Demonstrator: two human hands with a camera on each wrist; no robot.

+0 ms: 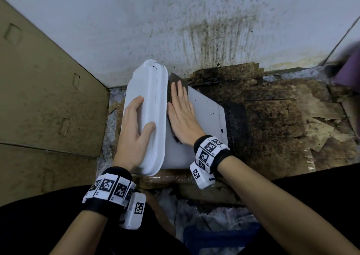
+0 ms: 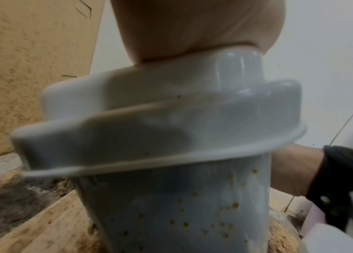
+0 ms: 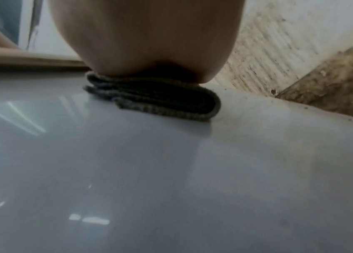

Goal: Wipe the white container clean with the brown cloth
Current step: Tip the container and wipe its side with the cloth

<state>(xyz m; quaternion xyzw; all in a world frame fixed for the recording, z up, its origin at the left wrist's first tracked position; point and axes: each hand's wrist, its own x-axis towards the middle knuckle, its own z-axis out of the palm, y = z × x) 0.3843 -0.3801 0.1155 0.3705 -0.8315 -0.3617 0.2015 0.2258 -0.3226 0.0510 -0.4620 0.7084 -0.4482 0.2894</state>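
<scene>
On stained cardboard sheets [image 1: 272, 108] lies the white plastic lidded container [image 1: 206, 106], on its side. Right hand [image 1: 182, 116], fingers straight, presses the folded brown cloth [image 1: 174, 79] flat against its wall; left hand [image 1: 134, 130] grips the lid end.

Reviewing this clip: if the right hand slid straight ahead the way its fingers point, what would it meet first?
Probably the stained wall. The right hand lies flat on the brown cloth atop the white container, fingers aimed there; depth unclear.

The container [image 1: 206, 108] lay on its side on stained cardboard [image 1: 272, 114] before the wall [image 1: 155, 21], a box [image 1: 39, 99] to its left. The left hand [image 1: 134, 134] gripped its lidded end; the right hand [image 1: 183, 116] pressed the folded cloth [image 1: 174, 80] flat on its upturned side.
</scene>
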